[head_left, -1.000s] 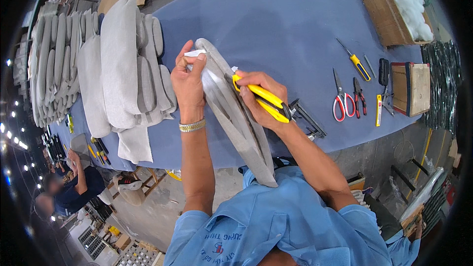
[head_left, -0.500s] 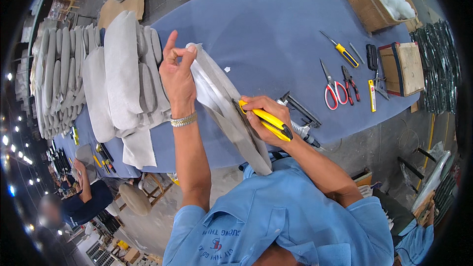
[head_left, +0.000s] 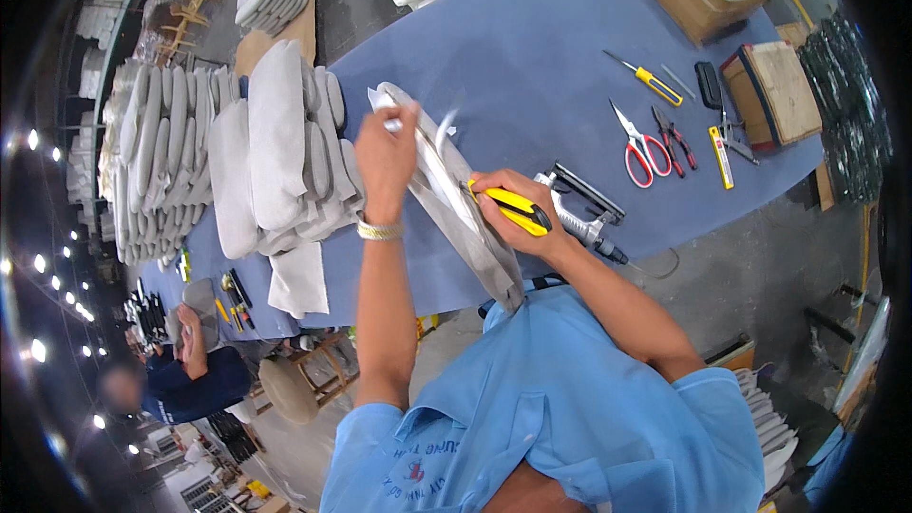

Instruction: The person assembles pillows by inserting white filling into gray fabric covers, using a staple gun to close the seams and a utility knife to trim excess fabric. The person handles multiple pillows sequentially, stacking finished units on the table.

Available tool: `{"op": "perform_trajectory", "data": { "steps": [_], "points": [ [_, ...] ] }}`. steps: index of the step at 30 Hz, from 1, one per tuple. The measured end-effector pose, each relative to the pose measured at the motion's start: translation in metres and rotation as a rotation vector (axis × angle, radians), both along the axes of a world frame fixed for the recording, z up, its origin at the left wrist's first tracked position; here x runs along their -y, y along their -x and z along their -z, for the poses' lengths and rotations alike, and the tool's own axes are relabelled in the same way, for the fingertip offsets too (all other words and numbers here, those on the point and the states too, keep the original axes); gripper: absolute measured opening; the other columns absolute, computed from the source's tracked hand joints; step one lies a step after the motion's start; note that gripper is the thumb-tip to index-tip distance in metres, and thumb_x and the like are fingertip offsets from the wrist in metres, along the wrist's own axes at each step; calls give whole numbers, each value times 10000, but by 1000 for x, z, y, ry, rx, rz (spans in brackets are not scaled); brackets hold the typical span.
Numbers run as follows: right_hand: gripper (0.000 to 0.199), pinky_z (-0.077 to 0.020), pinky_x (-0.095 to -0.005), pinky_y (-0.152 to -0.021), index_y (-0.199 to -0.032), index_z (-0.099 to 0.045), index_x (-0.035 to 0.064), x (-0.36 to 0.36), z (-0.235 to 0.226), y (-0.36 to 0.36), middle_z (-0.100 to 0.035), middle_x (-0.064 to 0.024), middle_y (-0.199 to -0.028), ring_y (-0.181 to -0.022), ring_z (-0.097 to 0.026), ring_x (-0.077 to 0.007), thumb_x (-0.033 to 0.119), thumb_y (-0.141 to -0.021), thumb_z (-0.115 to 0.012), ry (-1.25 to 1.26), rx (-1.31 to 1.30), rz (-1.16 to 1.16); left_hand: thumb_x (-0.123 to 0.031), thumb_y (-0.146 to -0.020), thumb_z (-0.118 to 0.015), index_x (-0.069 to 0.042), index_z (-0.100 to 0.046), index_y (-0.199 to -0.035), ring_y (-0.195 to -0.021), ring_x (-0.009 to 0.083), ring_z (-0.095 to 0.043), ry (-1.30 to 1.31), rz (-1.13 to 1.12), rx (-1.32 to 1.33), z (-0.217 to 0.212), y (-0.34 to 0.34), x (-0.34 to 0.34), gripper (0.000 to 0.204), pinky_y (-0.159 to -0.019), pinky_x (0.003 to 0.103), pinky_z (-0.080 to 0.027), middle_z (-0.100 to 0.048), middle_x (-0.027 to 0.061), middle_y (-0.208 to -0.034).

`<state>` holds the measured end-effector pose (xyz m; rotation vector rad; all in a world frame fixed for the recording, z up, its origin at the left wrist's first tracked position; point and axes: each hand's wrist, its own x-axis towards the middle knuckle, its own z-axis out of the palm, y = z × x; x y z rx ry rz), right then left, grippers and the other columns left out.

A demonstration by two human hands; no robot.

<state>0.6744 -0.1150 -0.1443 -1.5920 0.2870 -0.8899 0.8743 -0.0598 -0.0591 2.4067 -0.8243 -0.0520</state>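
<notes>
A long, narrow grey fabric-covered piece point(head_left: 465, 239), white along its inside, slants from the tabletop to my shirt front. In my right hand point(head_left: 551, 239) is a yellow-and-black utility knife point(head_left: 521, 213), its front end at the piece's edge. My left hand point(head_left: 385, 166) is closed by the piece's upper end, slightly blurred. Something small and white shows at its fingers, too indistinct to name. Beside that hand a thin white scrap point(head_left: 446, 123) appears smeared by motion.
Stacked grey cushions point(head_left: 275, 147) stand at left on the blue-covered table point(head_left: 532, 47). Toward the right lie a staple gun point(head_left: 584, 214), red-handled scissors point(head_left: 646, 154), pliers point(head_left: 674, 141) and a screwdriver point(head_left: 655, 85). A box of white stuffing point(head_left: 689, 0) sits at far right. Another person point(head_left: 195, 385) is at lower left.
My left hand has come down and toward me, its raised finger now curled in. A blurred white scrap has appeared beside it. The knife remains at the grey piece's edge.
</notes>
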Motion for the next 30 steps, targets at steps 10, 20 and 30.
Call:
{"op": "perform_trajectory", "data": {
  "steps": [10, 20, 30],
  "points": [
    [152, -544, -340, -767, -1041, -687, 25, -9, 2, 7, -730, -127, -981, -854, -718, -265, 84, -901, -678, -86, 36, 22, -387, -840, -818, -7, -667, -890, -837, 369, -691, -355, 291, 239, 25, 40, -20, 411, -710, 464, -556, -646, 169, -983],
    [155, -554, -374, -746, -1030, -685, 47, -27, -3, 10, -725, -131, -928, -834, -718, -306, 92, -881, -685, 2, 20, 167, -202, -960, -686, -6, -625, -847, -664, 265, -651, -18, 494, -158, 45, 29, -16, 234, -651, 369, -529, -720, 150, -852],
    [149, -577, -366, -777, -1026, -692, 72, -62, -1, 28, -756, -132, -1049, -894, -741, -296, 76, -877, -686, 39, -85, 196, -207, -1028, -646, -62, -617, -908, -695, 74, -581, 234, 361, -757, 56, 5, -49, 191, -665, 229, -467, -714, 35, -881]
  ]
}}
